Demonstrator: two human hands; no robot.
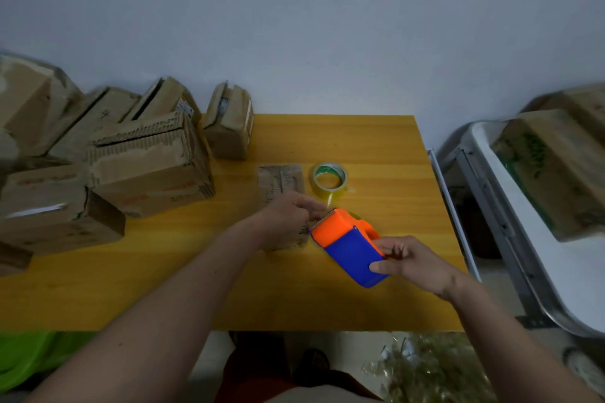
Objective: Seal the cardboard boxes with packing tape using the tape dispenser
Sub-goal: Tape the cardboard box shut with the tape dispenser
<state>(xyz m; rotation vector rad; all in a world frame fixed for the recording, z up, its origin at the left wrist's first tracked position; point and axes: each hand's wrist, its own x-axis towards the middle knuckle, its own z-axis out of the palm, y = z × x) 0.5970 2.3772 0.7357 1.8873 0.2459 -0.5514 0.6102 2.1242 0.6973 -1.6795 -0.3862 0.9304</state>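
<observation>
right hand (pixel 411 263) grips tape dispenser (pixel 348 247) | left hand (pixel 288 216) pinches at its serrated edge

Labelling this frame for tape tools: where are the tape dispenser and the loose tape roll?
tape dispenser (pixel 352 252), head view, on its blue body.
loose tape roll (pixel 331 190), head view, on its yellowish outer side.

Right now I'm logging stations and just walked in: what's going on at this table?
A person is sealing boxes. The right hand grips the orange-and-blue tape dispenser, its toothed edge pointing at the left hand, whose fingers pinch at that edge, apparently at the tape end. This happens over a small flat cardboard box on the yellow table. A spare tape roll lies just beyond, and more boxes are piled at the left.
</observation>
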